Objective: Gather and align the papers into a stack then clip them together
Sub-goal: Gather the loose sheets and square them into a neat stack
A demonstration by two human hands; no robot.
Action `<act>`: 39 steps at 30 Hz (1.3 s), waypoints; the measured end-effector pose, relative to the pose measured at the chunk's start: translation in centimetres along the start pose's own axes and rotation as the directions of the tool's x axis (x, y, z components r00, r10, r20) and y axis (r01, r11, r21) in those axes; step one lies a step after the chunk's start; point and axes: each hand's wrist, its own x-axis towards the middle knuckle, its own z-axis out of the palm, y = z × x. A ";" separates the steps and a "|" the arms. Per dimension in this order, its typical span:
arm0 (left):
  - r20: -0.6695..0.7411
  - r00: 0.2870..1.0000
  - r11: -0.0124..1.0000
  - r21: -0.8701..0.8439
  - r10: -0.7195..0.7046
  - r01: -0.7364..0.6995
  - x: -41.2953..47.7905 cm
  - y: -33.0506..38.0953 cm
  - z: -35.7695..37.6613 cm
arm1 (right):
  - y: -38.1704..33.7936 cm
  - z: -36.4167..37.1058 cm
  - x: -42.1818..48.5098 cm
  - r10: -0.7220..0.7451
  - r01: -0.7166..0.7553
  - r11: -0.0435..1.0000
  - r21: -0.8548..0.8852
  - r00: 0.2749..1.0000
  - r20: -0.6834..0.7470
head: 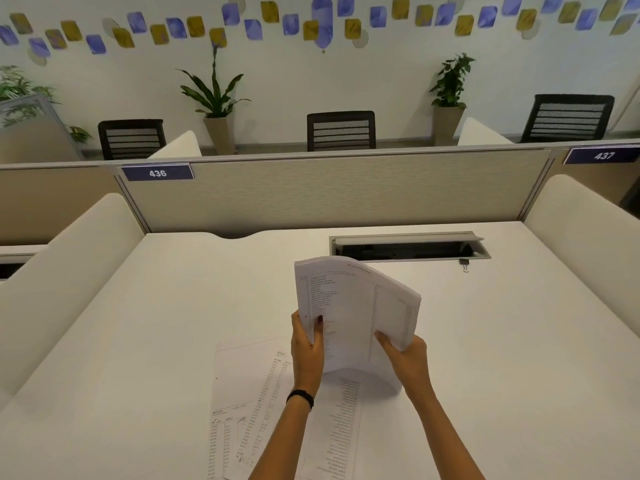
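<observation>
A thick bundle of printed papers [356, 306] stands upright above the white desk [156, 323], its lower edge just over the loose sheets. My left hand [306, 351] grips its left edge with the thumb on the front page. My right hand [403, 358] holds its right lower edge. Several loose printed sheets [249, 393] lie flat and fanned out on the desk beneath my forearms. A small black binder clip [464, 264] lies far right on the desk, beside the cable tray, apart from both hands.
An open cable tray slot [408, 245] is sunk into the desk at the back. A beige partition [329, 192] closes the far side, and cream side dividers [581, 237] flank the desk. Chairs and potted plants stand beyond the partition.
</observation>
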 end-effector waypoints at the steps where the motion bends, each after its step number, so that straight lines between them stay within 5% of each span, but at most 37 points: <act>1: -0.003 1.000 1.000 0.007 0.003 -0.003 0.0 -0.1 0.0 | -0.1 0.0 -0.1 -0.002 0.002 1.000 -0.002 1.000 0.003; 27: 0.025 0.999 0.999 0.020 -0.037 0.036 -1.1 -1.3 -1.8 | -0.6 -0.1 -2.0 -0.006 0.006 0.998 0.066 1.000 -0.001; 39: 0.034 0.993 0.958 0.267 -0.113 0.100 -1.0 -4.2 -3.6 | 3.2 0.1 -2.5 0.154 -0.156 0.985 0.076 0.988 0.029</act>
